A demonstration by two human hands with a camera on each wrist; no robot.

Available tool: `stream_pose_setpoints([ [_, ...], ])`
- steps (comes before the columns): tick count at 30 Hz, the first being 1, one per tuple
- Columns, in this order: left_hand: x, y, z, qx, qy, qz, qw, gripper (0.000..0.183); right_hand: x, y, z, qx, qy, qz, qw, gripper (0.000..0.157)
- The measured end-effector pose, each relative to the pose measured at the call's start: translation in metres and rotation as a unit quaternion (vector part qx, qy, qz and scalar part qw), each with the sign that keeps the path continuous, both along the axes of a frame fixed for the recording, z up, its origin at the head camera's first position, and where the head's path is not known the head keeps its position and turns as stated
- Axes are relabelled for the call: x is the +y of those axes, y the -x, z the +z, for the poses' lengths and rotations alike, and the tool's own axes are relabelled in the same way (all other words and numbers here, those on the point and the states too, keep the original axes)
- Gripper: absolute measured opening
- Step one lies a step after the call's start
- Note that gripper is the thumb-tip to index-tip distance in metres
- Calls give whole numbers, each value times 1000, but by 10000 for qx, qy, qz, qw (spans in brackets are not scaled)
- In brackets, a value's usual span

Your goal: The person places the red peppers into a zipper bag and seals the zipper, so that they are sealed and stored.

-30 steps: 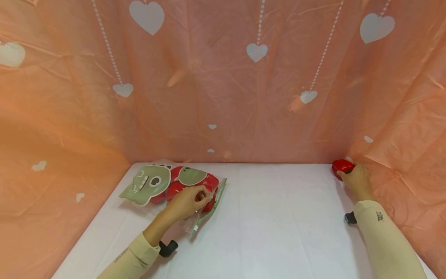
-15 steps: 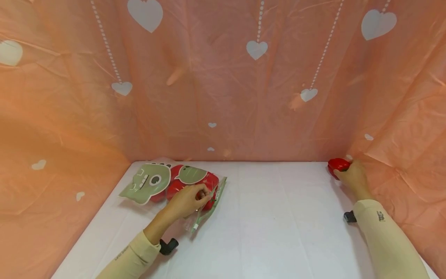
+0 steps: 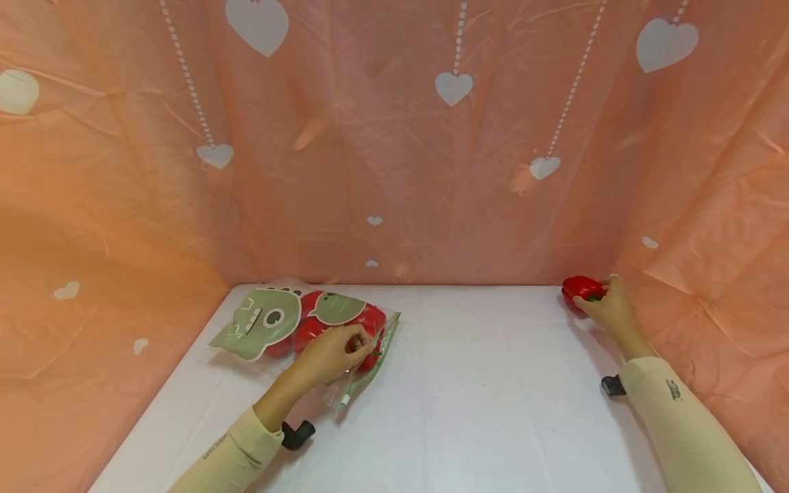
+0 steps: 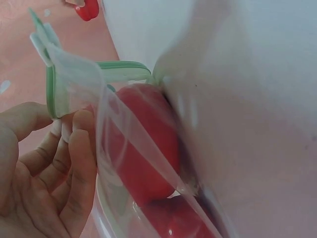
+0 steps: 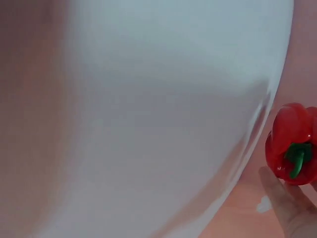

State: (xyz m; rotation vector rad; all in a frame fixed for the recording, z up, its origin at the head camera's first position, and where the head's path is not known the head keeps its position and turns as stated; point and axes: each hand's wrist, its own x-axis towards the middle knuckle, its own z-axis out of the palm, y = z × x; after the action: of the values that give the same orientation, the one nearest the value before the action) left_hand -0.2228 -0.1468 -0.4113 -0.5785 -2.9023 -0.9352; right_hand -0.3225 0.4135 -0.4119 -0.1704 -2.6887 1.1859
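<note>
Near the back right of the table, my right hand [image 3: 613, 311] grips a red bell pepper [image 3: 579, 293] with a green stem; the right wrist view shows the stem [image 5: 298, 157] facing the palm side. On the left lies a clear zip bag [image 3: 259, 329] printed with green cartoon dinosaur shapes. My left hand [image 3: 333, 354] pinches the rim of its mouth between thumb and fingers. In the left wrist view the green zip edge [image 4: 119, 64] stands apart as an opening, and red peppers [image 4: 143, 144] show through the clear film.
A white table [image 3: 468, 383] spreads between the hands. Orange sheeting with white hearts [image 3: 454, 89] hangs behind and along both sides. Dark wrist camera mounts [image 3: 298, 435] stick out beneath each forearm.
My right hand has moved left with the red bell pepper, away from the right-hand sheeting. My left hand keeps its hold on the bag's rim, almost still.
</note>
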Motion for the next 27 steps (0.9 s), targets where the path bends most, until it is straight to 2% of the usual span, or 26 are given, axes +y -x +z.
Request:
stream_pose_setpoints([
  [8, 0, -1, 1, -2, 4, 19, 10000, 9, -20, 1, -1, 482, -224, 280, 9982, 77],
  [14, 1, -1, 2, -20, 11, 79, 10000, 10, -39, -2, 1, 444, -211, 459, 9977, 79],
  [24, 2, -2, 2, -32, -8, 174, 9998, 10, -65, 0, 0, 468, -568, 877, 9934, 73],
  [27, 1, -1, 3, 18, -40, 154, 9999, 9, -75, 1, -1, 476, -537, 996, 9924, 72],
])
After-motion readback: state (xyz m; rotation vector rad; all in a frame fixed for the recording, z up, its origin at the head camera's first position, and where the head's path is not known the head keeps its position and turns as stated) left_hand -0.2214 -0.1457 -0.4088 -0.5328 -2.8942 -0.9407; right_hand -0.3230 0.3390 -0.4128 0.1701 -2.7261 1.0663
